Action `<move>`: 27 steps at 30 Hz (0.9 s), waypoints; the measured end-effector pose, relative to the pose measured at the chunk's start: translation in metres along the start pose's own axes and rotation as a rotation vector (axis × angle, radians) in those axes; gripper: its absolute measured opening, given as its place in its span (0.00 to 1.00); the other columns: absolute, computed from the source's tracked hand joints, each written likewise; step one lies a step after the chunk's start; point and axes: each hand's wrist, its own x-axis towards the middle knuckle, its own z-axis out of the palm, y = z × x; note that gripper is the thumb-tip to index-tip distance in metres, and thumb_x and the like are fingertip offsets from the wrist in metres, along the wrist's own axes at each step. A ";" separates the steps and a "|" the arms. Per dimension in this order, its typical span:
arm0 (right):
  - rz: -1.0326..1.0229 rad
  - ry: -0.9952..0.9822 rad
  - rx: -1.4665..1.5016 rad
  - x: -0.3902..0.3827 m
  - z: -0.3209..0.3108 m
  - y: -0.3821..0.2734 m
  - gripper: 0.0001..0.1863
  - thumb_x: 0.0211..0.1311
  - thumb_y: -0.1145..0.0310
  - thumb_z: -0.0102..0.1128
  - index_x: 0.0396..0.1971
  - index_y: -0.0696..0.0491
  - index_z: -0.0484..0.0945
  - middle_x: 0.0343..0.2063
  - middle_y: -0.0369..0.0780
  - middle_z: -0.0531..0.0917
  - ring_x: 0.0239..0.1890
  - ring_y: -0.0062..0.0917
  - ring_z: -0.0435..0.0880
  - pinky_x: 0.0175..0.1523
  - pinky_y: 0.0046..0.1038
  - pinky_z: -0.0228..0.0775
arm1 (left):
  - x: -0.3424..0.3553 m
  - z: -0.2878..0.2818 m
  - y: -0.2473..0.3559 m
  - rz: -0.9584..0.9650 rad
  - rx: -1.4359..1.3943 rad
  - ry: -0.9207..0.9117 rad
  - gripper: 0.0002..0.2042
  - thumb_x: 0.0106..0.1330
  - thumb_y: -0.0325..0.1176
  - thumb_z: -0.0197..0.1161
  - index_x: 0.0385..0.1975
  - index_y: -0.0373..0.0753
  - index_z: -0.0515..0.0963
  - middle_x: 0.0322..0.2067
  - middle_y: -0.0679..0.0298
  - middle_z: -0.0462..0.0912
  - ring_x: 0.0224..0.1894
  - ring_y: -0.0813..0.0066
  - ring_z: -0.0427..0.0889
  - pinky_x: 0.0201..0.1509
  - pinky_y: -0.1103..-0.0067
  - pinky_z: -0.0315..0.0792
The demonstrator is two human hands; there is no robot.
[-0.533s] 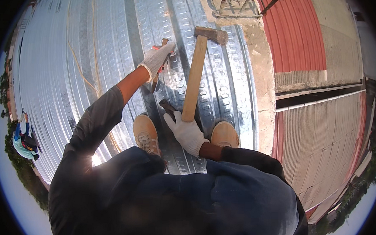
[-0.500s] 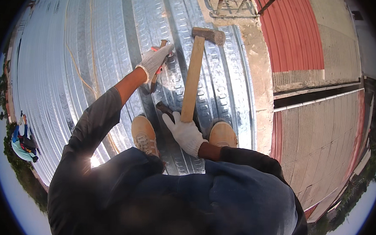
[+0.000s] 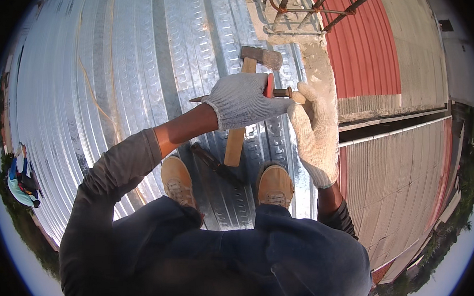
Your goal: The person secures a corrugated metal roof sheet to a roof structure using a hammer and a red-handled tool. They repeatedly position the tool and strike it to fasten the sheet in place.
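My left hand (image 3: 237,100), in a grey-white knit glove, is closed on a red-gripped tool with a metal rod (image 3: 285,92), crosswise above a long-handled hammer. The hammer's rusty head (image 3: 260,57) and wooden handle (image 3: 233,148) rest on corrugated metal decking (image 3: 146,47), partly covered by that hand. My right hand (image 3: 314,131), in a cream glove, is raised beside the rod's end, fingers loosely bent and apart; whether they touch it is unclear. A dark elongated tool (image 3: 214,164) lies between my shoes (image 3: 275,185).
A concrete edge (image 3: 324,67) borders the decking on the right, with rusty rebar (image 3: 334,22) standing at the top. Beyond are a red roof (image 3: 362,53) and grey roofs (image 3: 395,188) across a dark gap. Another person (image 3: 21,185) works at the far left.
My left hand has moved right and down with the red-gripped tool, now over the hammer handle. My right hand has left the handle's lower end and risen rightward to the rod's end.
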 end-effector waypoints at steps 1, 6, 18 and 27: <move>0.018 -0.034 -0.008 0.006 0.002 0.001 0.27 0.83 0.57 0.68 0.70 0.58 0.80 0.53 0.46 0.90 0.58 0.29 0.88 0.64 0.30 0.79 | 0.010 0.014 -0.019 0.151 -0.246 0.083 0.33 0.70 0.65 0.73 0.48 0.34 0.84 0.36 0.56 0.87 0.38 0.65 0.88 0.45 0.66 0.82; 0.205 -0.004 0.066 -0.026 0.037 0.021 0.31 0.80 0.54 0.69 0.70 0.62 0.77 0.48 0.48 0.89 0.42 0.33 0.91 0.47 0.38 0.84 | 0.028 0.008 -0.048 0.199 -0.885 -0.034 0.24 0.68 0.51 0.81 0.52 0.37 0.86 0.36 0.68 0.83 0.34 0.79 0.82 0.39 0.76 0.78; 0.093 -0.110 -0.375 0.015 0.112 0.024 0.44 0.60 0.59 0.78 0.71 0.59 0.64 0.45 0.55 0.84 0.48 0.53 0.90 0.51 0.52 0.83 | 0.049 -0.016 -0.085 -0.075 -0.455 0.399 0.14 0.73 0.44 0.75 0.47 0.43 0.84 0.29 0.74 0.76 0.29 0.84 0.76 0.32 0.79 0.71; 0.372 -0.194 0.487 0.013 -0.012 0.090 0.31 0.74 0.68 0.66 0.72 0.61 0.71 0.44 0.45 0.86 0.37 0.26 0.89 0.39 0.29 0.83 | 0.070 0.017 -0.111 -0.068 -0.518 0.394 0.12 0.72 0.42 0.73 0.44 0.41 0.84 0.34 0.74 0.80 0.34 0.81 0.76 0.39 0.75 0.73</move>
